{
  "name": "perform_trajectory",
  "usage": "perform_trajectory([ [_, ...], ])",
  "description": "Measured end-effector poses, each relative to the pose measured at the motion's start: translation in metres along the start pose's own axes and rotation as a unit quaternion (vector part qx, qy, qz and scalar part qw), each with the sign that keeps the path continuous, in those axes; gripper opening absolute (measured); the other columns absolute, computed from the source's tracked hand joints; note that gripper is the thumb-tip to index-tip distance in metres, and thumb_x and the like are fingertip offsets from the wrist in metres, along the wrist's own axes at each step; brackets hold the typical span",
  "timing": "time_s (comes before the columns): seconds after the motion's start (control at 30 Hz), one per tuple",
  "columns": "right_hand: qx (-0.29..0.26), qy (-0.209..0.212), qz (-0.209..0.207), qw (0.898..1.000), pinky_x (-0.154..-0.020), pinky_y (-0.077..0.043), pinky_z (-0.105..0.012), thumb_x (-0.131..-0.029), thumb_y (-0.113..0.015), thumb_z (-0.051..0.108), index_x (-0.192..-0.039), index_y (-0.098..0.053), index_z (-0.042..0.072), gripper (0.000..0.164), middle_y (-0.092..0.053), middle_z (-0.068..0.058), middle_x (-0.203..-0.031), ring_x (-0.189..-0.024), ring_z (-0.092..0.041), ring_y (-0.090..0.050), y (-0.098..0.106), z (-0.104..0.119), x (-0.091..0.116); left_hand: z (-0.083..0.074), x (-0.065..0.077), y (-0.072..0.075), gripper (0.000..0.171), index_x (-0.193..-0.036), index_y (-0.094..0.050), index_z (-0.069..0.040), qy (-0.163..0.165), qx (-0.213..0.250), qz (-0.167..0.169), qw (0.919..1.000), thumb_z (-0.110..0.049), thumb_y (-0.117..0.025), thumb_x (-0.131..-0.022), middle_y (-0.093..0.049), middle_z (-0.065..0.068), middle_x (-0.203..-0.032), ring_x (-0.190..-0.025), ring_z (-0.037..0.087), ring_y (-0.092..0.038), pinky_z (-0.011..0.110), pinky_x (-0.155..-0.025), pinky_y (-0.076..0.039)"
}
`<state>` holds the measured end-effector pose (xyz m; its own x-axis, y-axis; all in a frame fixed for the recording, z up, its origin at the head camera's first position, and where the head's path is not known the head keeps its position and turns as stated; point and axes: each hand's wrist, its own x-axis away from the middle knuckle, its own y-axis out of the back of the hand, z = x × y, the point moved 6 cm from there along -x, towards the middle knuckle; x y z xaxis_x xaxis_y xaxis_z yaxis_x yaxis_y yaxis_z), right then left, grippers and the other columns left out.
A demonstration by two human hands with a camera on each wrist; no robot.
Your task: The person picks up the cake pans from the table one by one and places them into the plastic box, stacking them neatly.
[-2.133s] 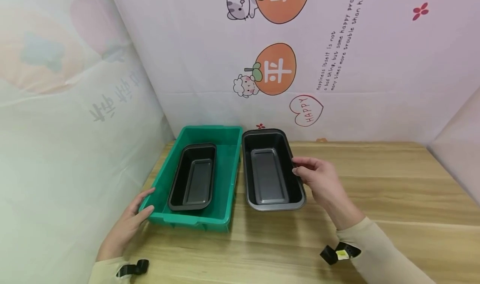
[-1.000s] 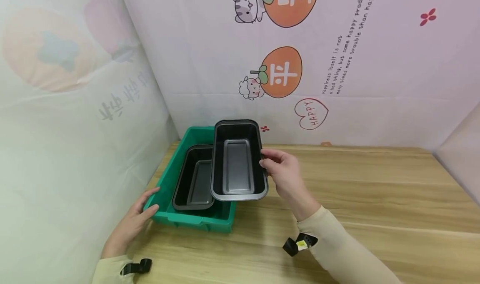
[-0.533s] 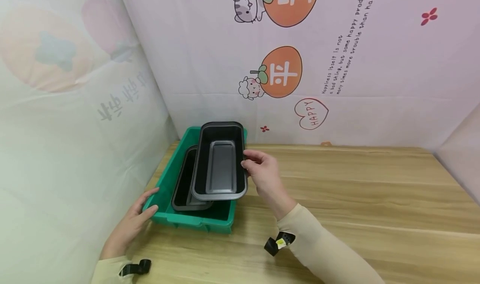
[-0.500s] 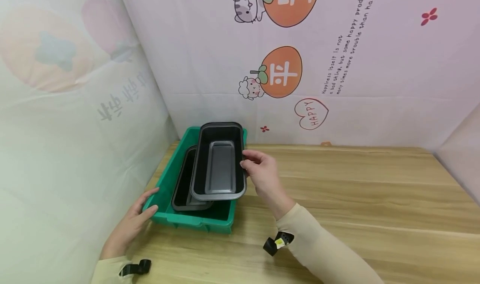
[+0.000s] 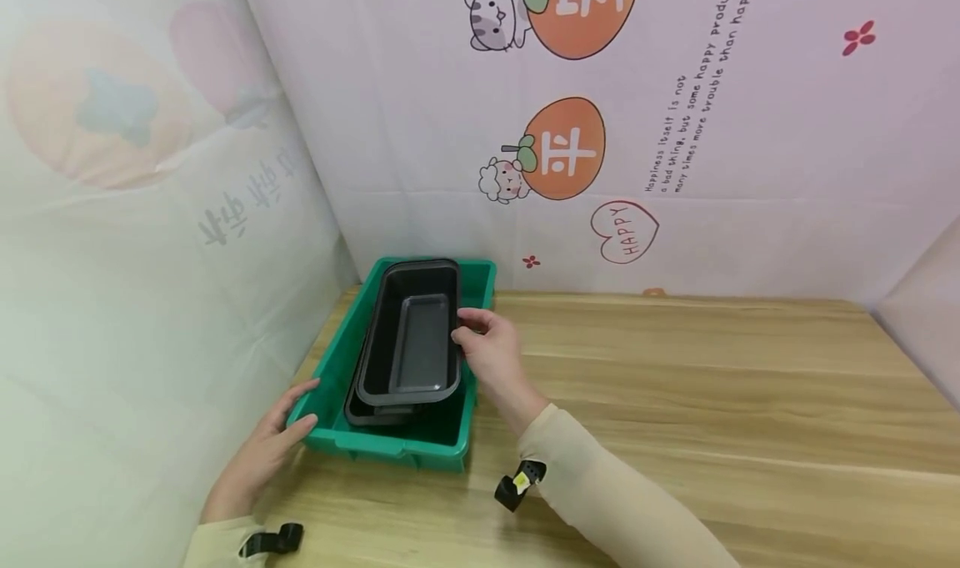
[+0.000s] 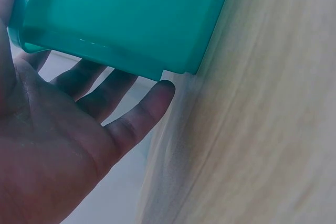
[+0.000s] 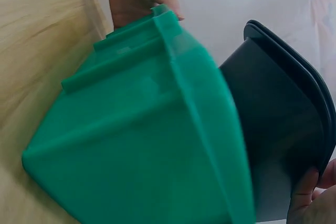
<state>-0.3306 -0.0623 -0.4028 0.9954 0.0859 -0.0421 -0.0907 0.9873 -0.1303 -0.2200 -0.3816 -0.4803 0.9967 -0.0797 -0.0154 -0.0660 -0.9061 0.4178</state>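
Observation:
My right hand (image 5: 495,359) pinches the right rim of a dark grey loaf pan (image 5: 423,343) between thumb and fingers. This pan is over the green plastic bin (image 5: 371,444), above a second dark loaf pan (image 5: 363,418) inside it. Only the lower pan's left and front edges show; whether the two pans touch I cannot tell. My left hand (image 5: 258,455) rests at the bin's front left corner, thumb and fingers spread. In the left wrist view its fingers (image 6: 142,111) are fairly straight beside the bin's wall (image 6: 121,19). The right wrist view shows the held pan (image 7: 278,108) above the bin's edge.
The bin stands on a wood-grain table (image 5: 675,401), near its left end. A printed white cloth (image 5: 750,234) hangs behind the table, and another white sheet (image 5: 187,318) borders the left side. Black camera straps (image 5: 521,483) are on both wrists.
My right hand has carried the loaf pan leftward from beside the bin to over it, and then lower. The pan now covers most of the other one. The left hand stays at the corner.

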Motion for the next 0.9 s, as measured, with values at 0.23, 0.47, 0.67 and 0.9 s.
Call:
perform_trajectory([
  [0.23,0.002,-0.013,0.009,1.000,-0.074,-0.056,-0.036,-0.089,-0.060,-0.004,-0.127,-0.061,0.000,0.038,-0.060,-0.021,-0.119,-0.093,-0.024,-0.060,-0.013,-0.016,-0.004,0.002,0.001,-0.003,0.055,-0.155,-0.025,-0.016,0.001,0.010,0.001,0.9999,-0.020,-0.047,-0.106,-0.012,0.023,-0.159,-0.140,0.044,-0.015,0.015,-0.098,-0.032],
  [0.47,0.045,-0.017,0.003,0.999,-0.073,-0.056,-0.036,-0.090,-0.059,0.000,-0.131,-0.059,0.005,0.041,-0.061,-0.016,-0.116,-0.097,-0.024,-0.062,-0.023,-0.020,-0.005,0.002,0.001,-0.002,0.054,-0.155,-0.026,-0.018,0.008,-0.001,0.000,1.0000,-0.022,-0.047,-0.106,-0.014,0.020,-0.159,-0.141,0.041,-0.015,0.016,-0.098,-0.031],
  [0.67,0.071,-0.024,0.009,0.997,-0.071,-0.055,-0.036,-0.090,-0.059,0.001,-0.130,-0.058,0.006,0.040,-0.061,-0.014,-0.114,-0.092,-0.024,-0.062,-0.029,-0.019,-0.008,0.001,0.000,-0.002,0.054,-0.155,-0.025,-0.017,0.004,0.002,0.000,1.0000,-0.020,-0.047,-0.106,-0.012,0.022,-0.159,-0.141,0.042,-0.014,0.027,-0.106,-0.030],
  [0.9,0.120,-0.032,0.023,0.992,-0.071,-0.053,-0.034,-0.092,-0.062,0.003,-0.128,-0.059,0.013,0.038,-0.061,-0.012,-0.115,-0.089,-0.023,-0.060,-0.036,-0.017,-0.010,0.002,-0.001,-0.002,0.054,-0.154,-0.027,-0.015,0.005,0.019,0.000,0.9998,-0.019,-0.049,-0.105,-0.007,0.021,-0.160,-0.143,0.043,-0.001,0.072,-0.106,-0.007],
])
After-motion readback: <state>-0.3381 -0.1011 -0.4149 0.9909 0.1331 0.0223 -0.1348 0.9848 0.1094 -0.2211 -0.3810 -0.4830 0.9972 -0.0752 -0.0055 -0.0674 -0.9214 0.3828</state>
